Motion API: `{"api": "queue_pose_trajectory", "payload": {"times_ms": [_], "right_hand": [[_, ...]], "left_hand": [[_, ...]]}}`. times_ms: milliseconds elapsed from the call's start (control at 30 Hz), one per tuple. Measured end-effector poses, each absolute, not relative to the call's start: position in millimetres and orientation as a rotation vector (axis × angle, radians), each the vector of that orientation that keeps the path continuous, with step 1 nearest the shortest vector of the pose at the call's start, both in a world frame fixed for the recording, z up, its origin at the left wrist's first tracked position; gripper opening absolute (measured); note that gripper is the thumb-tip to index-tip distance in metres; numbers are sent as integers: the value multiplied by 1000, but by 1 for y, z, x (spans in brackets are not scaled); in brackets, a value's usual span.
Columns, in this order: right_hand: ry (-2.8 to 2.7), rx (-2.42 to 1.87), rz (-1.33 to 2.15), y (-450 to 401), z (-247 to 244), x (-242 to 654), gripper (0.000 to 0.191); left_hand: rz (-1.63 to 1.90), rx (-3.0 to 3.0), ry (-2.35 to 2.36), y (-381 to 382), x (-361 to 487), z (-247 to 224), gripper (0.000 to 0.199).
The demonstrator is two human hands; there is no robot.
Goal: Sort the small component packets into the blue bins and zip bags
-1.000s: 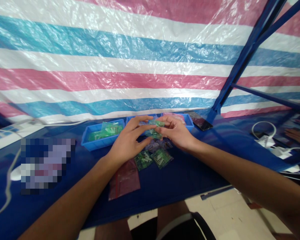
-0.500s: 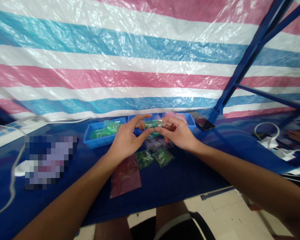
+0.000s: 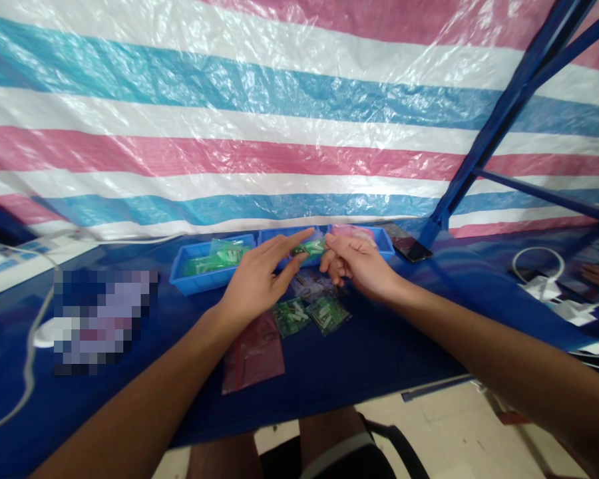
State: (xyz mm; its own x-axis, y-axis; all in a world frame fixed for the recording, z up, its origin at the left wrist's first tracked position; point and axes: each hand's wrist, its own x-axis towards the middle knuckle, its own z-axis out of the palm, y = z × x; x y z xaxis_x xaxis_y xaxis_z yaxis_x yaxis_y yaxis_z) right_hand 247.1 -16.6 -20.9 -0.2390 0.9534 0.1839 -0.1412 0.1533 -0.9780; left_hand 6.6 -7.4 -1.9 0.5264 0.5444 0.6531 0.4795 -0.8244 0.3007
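A small clear-and-green plastic bag [image 3: 311, 248] is held up over the table between my two hands. My left hand [image 3: 262, 269] has its thumb and fingers around the bag's left end, with the index finger stretched along the top. At the right end, my right hand [image 3: 357, 263] pinches the bag, its other fingers curled under. Below lie two small clear bags, the left bag [image 3: 291, 316] and the right bag [image 3: 328, 313], each with green and whitish pieces inside. A clear bag with dark contents [image 3: 312, 285] lies just behind them, partly hidden.
Along the back stand a blue bin [image 3: 194, 283] of green bags, a middle blue bin [image 3: 274, 234], and a right blue bin [image 3: 384, 239] with pink bags. A pink zip bag [image 3: 254, 356] lies in front. A phone [image 3: 409, 245] and white cables [image 3: 539, 286] are rightward.
My right hand has turned inward and its fingers have curled more. The bag, stretched level between both hands before, now looks bunched and tilted. My left fingers reach further over it.
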Motion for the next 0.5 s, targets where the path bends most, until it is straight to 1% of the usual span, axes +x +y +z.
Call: {"api": "queue_pose_trajectory", "payload": {"times_ms": [33, 100, 200, 300, 400, 500], "right_hand": [[-1376, -870, 1317, -18, -19, 246, 59], [-1424, -882, 1298, -20, -16, 245, 58], [-1510, -897, 1250, -21, -15, 244, 50], [-1588, -930, 1169, -21, -21, 245, 47], [-1743, -956, 988, -22, -30, 247, 39], [-1981, -950, 695, -25, -33, 249, 30]], "left_hand": [[1206, 2627, 963, -8, 7, -2, 52], [1231, 2558, 1049, -9, 9, -2, 56], [1294, 2562, 1058, -10, 9, 2, 46], [1349, 2611, 1101, -6, 1, 11, 37], [1392, 2613, 1332, 5, -17, 22, 34], [1368, 2598, 1687, 20, -43, 31, 37]]}}
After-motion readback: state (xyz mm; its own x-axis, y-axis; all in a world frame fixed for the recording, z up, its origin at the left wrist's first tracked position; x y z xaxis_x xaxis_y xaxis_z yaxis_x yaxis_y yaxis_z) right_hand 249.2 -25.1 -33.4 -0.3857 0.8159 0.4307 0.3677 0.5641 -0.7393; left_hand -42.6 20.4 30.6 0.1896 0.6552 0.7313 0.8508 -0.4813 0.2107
